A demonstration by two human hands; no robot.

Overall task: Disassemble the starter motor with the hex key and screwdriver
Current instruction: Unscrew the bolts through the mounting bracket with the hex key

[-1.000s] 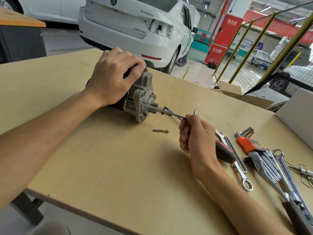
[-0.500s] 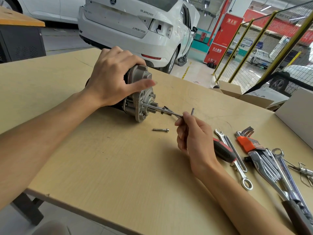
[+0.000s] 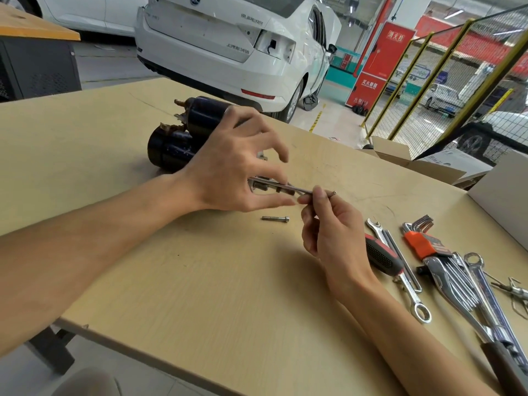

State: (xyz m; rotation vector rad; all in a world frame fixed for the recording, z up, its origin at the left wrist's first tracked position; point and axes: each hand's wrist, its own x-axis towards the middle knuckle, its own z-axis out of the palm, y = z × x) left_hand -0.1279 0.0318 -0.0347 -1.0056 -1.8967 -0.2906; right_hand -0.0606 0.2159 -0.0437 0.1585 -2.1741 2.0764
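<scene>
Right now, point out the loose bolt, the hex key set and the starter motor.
loose bolt (image 3: 275, 218), head view, mid shank.
hex key set (image 3: 422, 243), head view, orange holder.
starter motor (image 3: 171, 147), head view, dark body.

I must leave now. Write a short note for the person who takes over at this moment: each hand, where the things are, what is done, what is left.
Right hand pinches the thin steel hex key, whose tip points into the end of the black starter motor.
Left hand hovers open in front of the motor, fingers spread near the key.
Done: one loose silver bolt lies on the wooden table.
The red-and-black-handled screwdriver lies to the right among the wrenches.
Left: the rest of the disassembly; the motor's end is hidden by the left hand.
</scene>
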